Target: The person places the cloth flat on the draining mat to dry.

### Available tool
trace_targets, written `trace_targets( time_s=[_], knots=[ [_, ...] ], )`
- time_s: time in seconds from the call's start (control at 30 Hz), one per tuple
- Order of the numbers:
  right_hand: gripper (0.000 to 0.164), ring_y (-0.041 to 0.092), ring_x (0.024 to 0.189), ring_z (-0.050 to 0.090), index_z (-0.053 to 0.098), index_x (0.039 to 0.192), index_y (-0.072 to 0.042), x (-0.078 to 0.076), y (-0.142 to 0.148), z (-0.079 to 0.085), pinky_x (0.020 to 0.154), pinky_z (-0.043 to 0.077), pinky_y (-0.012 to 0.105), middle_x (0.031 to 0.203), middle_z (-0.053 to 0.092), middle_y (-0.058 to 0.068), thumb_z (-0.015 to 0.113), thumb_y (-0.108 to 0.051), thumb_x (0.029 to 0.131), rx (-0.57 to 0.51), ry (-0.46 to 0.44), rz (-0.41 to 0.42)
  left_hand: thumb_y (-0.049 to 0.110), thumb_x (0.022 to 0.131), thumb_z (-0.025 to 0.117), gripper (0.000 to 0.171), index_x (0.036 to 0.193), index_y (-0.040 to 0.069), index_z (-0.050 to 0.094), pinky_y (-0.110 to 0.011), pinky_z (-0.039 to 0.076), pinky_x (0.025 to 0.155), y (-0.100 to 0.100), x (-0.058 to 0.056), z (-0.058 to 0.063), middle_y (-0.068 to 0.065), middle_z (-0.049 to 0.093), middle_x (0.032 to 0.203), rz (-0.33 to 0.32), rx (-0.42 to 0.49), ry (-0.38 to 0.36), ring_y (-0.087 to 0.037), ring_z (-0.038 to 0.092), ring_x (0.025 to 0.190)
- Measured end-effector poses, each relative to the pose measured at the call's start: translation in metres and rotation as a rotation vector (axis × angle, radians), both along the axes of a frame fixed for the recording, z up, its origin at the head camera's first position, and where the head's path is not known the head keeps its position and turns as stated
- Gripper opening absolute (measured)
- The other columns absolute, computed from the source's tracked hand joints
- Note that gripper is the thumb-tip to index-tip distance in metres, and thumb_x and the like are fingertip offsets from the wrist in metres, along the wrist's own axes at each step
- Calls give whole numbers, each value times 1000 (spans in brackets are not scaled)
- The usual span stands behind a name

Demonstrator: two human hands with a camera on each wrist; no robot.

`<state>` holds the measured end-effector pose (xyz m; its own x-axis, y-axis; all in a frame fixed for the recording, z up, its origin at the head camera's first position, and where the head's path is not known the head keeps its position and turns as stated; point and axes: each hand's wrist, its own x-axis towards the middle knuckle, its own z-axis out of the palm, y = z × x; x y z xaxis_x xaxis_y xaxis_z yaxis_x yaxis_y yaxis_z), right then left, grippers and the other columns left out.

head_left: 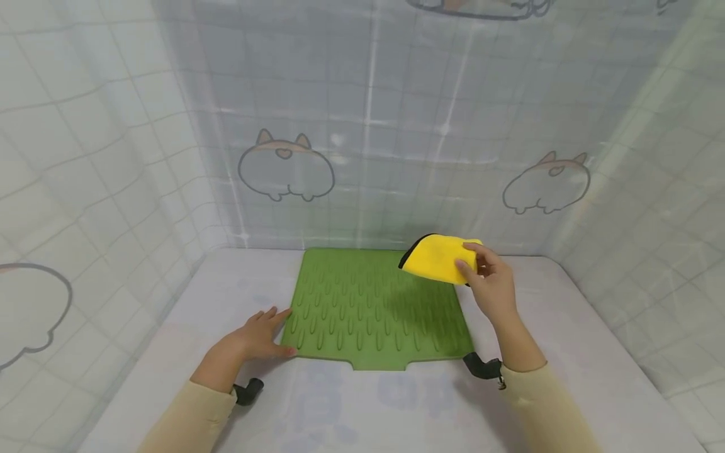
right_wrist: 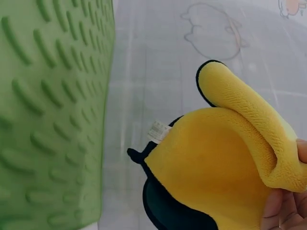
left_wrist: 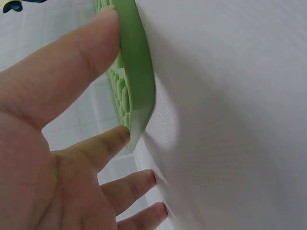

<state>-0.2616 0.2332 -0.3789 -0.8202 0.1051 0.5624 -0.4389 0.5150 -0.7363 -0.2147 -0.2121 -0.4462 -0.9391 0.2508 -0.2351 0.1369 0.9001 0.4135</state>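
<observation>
A green mat (head_left: 374, 314) with rows of raised oval bumps and a tab at its front lies on the pale surface. My left hand (head_left: 257, 340) is at its left edge, fingers spread; in the left wrist view the thumb and index fingertip touch the mat's rim (left_wrist: 139, 62). Above the mat's back right part, my right hand (head_left: 493, 283) pinches a yellow cloth (head_left: 438, 258) by its right end. The right wrist view shows the cloth (right_wrist: 211, 153) folded over, with dark edging, a dark underside and a small white label (right_wrist: 158, 132).
Translucent curtains (head_left: 362, 126) with a grid pattern and cartoon animal outlines rise behind and on both sides. The white surface (head_left: 340, 415) extends around the mat. Dark bent pieces (head_left: 483, 366) sit at both wrists.
</observation>
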Motion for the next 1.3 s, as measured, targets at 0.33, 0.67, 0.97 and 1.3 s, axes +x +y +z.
trace_targets(
  time_s=[0.33, 0.67, 0.97, 1.3],
  knots=[
    [35, 14, 82, 56, 69, 123, -2, -7, -40, 4, 66, 48, 18, 101, 67, 20, 76, -8, 90, -108, 33, 130, 48, 82, 79, 98, 154, 0, 34, -76, 24, 105, -1, 1, -1, -39, 25, 154, 0, 5, 10, -64, 20, 138],
    [33, 17, 83, 57, 66, 124, 5, 4, -86, 17, 70, 50, 21, 99, 65, 23, 72, -4, 92, -150, 10, 268, 50, 82, 79, 98, 154, 2, 34, -76, 24, 105, -3, 0, -2, -37, 24, 155, 10, 14, 10, -63, 19, 139],
    [33, 21, 81, 59, 65, 123, 7, -14, -104, -5, 66, 50, 21, 98, 65, 24, 72, -2, 92, -190, -17, 333, 48, 82, 80, 97, 154, 2, 35, -76, 24, 105, -1, 2, -2, -37, 25, 155, 8, 16, 8, -63, 20, 139],
    [29, 23, 85, 57, 67, 123, -8, -34, -112, -41, 67, 52, 25, 98, 63, 14, 71, -13, 94, -134, -232, 399, 48, 83, 79, 96, 155, 3, 34, -76, 24, 106, 0, 3, -1, -36, 23, 156, 10, 7, 1, -62, 19, 140]
  ],
)
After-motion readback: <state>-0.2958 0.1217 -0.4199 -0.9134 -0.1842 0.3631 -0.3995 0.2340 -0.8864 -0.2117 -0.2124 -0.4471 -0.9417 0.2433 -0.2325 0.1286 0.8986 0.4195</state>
